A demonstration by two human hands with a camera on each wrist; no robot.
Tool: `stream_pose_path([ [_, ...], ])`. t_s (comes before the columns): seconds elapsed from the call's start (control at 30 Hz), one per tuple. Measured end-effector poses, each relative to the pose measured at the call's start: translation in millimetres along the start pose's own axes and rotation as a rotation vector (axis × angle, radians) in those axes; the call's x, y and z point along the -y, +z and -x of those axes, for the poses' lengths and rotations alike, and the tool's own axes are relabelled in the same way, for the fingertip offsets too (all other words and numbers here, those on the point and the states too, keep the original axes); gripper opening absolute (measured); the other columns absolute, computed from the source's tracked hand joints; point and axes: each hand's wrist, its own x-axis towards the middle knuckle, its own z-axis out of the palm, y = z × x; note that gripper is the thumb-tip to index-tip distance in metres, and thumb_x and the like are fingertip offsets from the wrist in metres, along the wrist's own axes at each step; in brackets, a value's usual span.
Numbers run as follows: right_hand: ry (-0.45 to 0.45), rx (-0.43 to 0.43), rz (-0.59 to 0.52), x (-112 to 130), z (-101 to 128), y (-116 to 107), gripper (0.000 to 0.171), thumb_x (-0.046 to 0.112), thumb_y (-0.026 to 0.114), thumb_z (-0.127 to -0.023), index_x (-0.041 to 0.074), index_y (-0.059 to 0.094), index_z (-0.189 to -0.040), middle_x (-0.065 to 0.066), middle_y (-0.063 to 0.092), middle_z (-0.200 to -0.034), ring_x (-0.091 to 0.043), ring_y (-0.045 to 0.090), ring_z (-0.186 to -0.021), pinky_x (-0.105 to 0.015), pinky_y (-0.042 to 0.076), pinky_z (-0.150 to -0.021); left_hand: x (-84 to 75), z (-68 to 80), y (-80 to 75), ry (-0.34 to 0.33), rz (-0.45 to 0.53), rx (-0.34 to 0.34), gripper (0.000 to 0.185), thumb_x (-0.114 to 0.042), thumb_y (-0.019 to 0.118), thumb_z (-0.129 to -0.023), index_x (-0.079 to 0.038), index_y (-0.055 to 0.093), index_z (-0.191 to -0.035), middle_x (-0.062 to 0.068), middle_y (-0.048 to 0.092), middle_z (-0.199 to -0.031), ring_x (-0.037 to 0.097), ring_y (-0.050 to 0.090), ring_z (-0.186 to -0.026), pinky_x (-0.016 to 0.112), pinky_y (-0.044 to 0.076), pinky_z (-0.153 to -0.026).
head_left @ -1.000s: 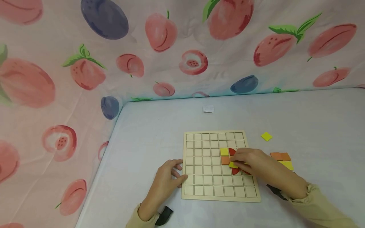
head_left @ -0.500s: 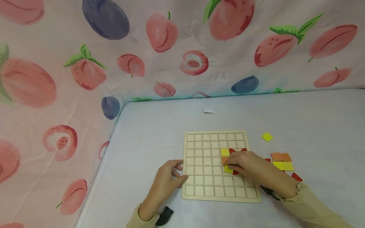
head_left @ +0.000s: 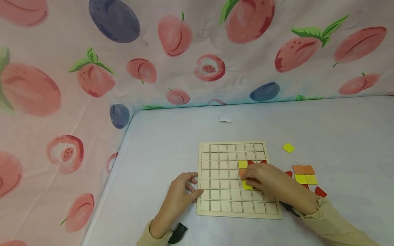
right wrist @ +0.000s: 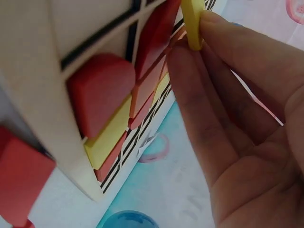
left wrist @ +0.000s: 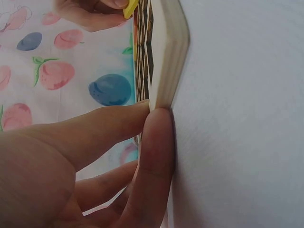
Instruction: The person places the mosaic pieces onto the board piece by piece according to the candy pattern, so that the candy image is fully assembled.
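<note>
Counts, head view: 1 wooden grid board [head_left: 221,177], 7 x 7 cells. In the board approx. 2 yellow square tiles [head_left: 242,164], 1 orange square tile [head_left: 242,173], at least 2 red pieces [head_left: 250,162]; more may sit under the hand. Off the board's right edge on the tabletop [head_left: 338,136]: 3 yellow squares [head_left: 288,147], 2 orange squares [head_left: 303,169], approx. 3 red pieces [head_left: 320,191]. 1 white paper scrap [head_left: 225,118] nr the far edge. 2 hands: left hand [head_left: 180,191], right hand [head_left: 267,177].
</note>
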Motion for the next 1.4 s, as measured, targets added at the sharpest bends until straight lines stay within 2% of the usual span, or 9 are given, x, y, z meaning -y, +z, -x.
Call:
stream_pose_path([
  [0.17, -0.015, -0.011, -0.007, 1.9, -1.0, 2.0, 0.01, 0.008, 0.074, -0.088, 0.014, 0.074, -0.095, 0.009, 0.067, -0.093, -0.008, 0.061, -0.085, -0.029, 0.06, -0.078, -0.1, -0.4, 0.0, -0.001, -0.009, -0.002, 0.049, -0.005, 0.079, -0.081, 0.001, 0.061, -0.126, 0.004, 0.06, -0.101, 0.006, 0.061, -0.072, 0.021, 0.055, -0.056],
  [0.3, -0.01, -0.019, -0.007, 3.6, -1.2, 3.2, 0.01, 0.007, 0.074, -0.087, 0.014, 0.073, -0.095, 0.008, 0.066, -0.093, -0.009, 0.06, -0.085, -0.029, 0.06, -0.077, -0.6, -0.4, 0.0, -0.003, -0.006, 0.002, 0.049, -0.005, 0.079, -0.081, 0.002, 0.061, -0.126, 0.004, 0.059, -0.101, 0.006, 0.061, -0.071, 0.021, 0.055, -0.055],
  [0.7, 0.016, -0.041, 0.117, 4.1, 3.0, 4.4, 0.019, 0.012, 0.08, -0.083, 0.015, 0.073, -0.101, 0.006, 0.061, -0.098, -0.01, 0.058, -0.088, -0.029, 0.058, -0.075, -1.4, -1.3, 0.2, -0.015, 0.014, 0.009, 0.05, -0.003, 0.079, -0.081, 0.003, 0.06, -0.127, 0.006, 0.059, -0.101, 0.008, 0.062, -0.072, 0.021, 0.057, -0.053],
  [0.93, 0.004, -0.135, 0.187, -6.8, 12.4, -5.0, 0.02, 0.015, 0.083, -0.079, 0.017, 0.073, -0.096, 0.006, 0.062, -0.096, -0.008, 0.057, -0.084, -0.025, 0.057, -0.068, -2.5, -0.9, -0.2, -0.021, 0.013, 0.009, 0.05, -0.002, 0.079, -0.081, 0.004, 0.06, -0.126, 0.006, 0.059, -0.102, 0.008, 0.061, -0.072, 0.021, 0.056, -0.052],
  [1.0, 0.024, -0.138, 0.203, -10.7, 15.7, -8.1, 0.021, 0.016, 0.084, -0.078, 0.017, 0.073, -0.096, 0.007, 0.062, -0.094, -0.007, 0.054, -0.082, -0.024, 0.055, -0.065, -2.4, -0.8, -0.2, -0.021, 0.01, 0.007, 0.05, -0.002, 0.079, -0.081, 0.004, 0.06, -0.126, 0.006, 0.059, -0.102, 0.008, 0.061, -0.072, 0.021, 0.056, -0.052],
  [1.13, 0.083, -0.113, 0.226, -17.0, 22.0, -14.5, 0.026, 0.016, 0.085, -0.077, 0.015, 0.074, -0.101, 0.006, 0.064, -0.097, -0.008, 0.058, -0.086, -0.026, 0.057, -0.069, -2.2, -0.8, -0.3, -0.021, 0.013, 0.005, 0.049, -0.002, 0.079, -0.081, 0.004, 0.06, -0.126, 0.006, 0.059, -0.102, 0.009, 0.061, -0.073, 0.02, 0.057, -0.052],
  [1.4, 0.161, -0.095, 0.158, -28.1, 40.7, -26.0, 0.028, 0.017, 0.084, -0.079, 0.018, 0.074, -0.105, 0.01, 0.063, -0.098, -0.004, 0.053, -0.08, -0.022, 0.055, -0.066, -2.1, -0.3, 0.1, -0.011, 0.025, 0.005, 0.05, 0.0, 0.078, -0.08, 0.004, 0.06, -0.126, 0.007, 0.059, -0.101, 0.009, 0.061, -0.073, 0.019, 0.057, -0.052],
])
